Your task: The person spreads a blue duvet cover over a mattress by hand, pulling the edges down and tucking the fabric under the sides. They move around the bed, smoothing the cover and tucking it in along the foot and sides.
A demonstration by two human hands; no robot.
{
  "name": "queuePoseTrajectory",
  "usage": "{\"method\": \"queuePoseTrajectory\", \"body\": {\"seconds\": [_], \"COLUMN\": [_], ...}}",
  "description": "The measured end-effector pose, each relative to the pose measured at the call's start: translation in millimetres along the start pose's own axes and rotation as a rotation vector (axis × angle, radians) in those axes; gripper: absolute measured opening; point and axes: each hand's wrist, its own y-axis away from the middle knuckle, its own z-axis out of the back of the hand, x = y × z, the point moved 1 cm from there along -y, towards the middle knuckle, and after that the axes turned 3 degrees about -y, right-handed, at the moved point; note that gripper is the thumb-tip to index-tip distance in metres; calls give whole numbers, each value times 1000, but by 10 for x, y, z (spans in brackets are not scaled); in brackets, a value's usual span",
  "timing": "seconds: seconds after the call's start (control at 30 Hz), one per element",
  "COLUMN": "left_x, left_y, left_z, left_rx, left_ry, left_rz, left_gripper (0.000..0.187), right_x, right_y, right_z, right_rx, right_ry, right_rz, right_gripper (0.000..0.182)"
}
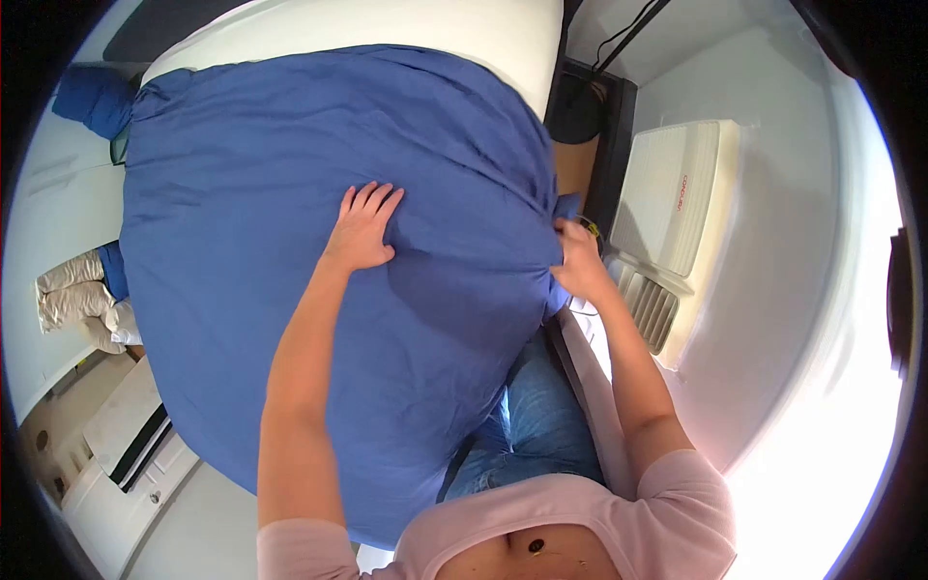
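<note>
A large blue cover (pixel 242 213) lies spread over a bed with a white mattress or sheet (pixel 454 24) showing along its far side. My left hand (pixel 363 230) rests flat on the middle of the cover, fingers apart and holding nothing. At the right edge of the bed my right hand (pixel 577 259) is closed on the cover's edge, where the fabric is bunched and creases run toward it. Part of the cover hangs just below that hand.
A cream wall unit (pixel 677 198) is on the wall close beside my right arm. Beyond the far right corner stands a dark-framed stand (pixel 619 145) with a cable. Folded pillows (pixel 77 295) and white drawers (pixel 126 493) are on the left.
</note>
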Motion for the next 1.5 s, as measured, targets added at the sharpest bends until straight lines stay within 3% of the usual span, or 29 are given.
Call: {"method": "queuePoseTrajectory", "body": {"seconds": [0.1, 0.2, 0.23, 0.33, 0.37, 0.47, 0.67, 0.7, 0.8, 0.9, 1.0, 1.1, 1.17, 1.2, 1.23, 1.37, 1.4, 1.47, 1.5], "left_x": [42, 66, 68, 124, 145, 75, 18, 16, 30, -17, -129, -176, -255, -277, -225, -76, -33, 66, 114], "left_y": [-121, -136, -127, -114, -90, 46, -129, -156, -158, -38, 299, 984, 1571, 1910, 2320, 3968, 4429, 5234, 5481], "left_z": [-79, -138, -145, -192, -196, -36, -262, -320, -305, -173, 248, 571, 813, 823, 863, 876, 942, 1091, 1162], "left_rx": [-39, -17, 17, -2, -28, -55, 77, 106, 193, 234, 57, 209, 435, 426, 419, 638, 646, 753, 792], "left_ry": [3, -13, -8, -40, -56, 18, -31, -60, -37, -92, -31, 55, 34, 7, -18, -137, -128, -129, -105], "left_rz": [-7, 0, 6, -82, -128, -192, 3, 37, -3, -8, -126, -17, 131, 124, 117, 201, 288, 437, 510], "left_gripper": [73, 61, 60, 62, 63, 67, 58, 56, 43, 32, 17, 19, 23, 23, 23, 23, 22, 25, 26], "right_x": [83, 283, 281, 78, -75, -250, -243, -214, -164, 239, 833, 1306, 1587, 1864, 2210, 3356, 3563, 4091, 4124], "right_y": [-140, -262, -279, -265, -328, -470, -252, -188, -210, -81, 120, 582, 954, 1082, 1192, 1980, 2258, 2606, 2644], "right_z": [-17, -14, -98, -544, -668, -749, -785, -820, -578, -110, 338, 258, -48, -118, -200, -1152, -1634, -1950, -1952], "right_rx": [-295, -218, -62, 75, 214, 308, 229, 114, 198, 447, 679, 454, 358, 676, 1076, 1379, 1384, 1649, 1583], "right_ry": [240, 22, -49, -17, -83, -185, -846, -773, -623, -199, 56, 131, 8, -87, -73, -407, -702, -1016, -901], "right_rz": [-45, 20, -62, -209, -329, -282, -543, -539, -296, -276, -269, 201, 313, 313, 59, 221, 261, 43, 50], "right_gripper": [73, 91, 106, 129, 145, 142, 118, 93, 61, 41, 39, 41, 46, 53, 56, 53, 61, 71, 73]}}
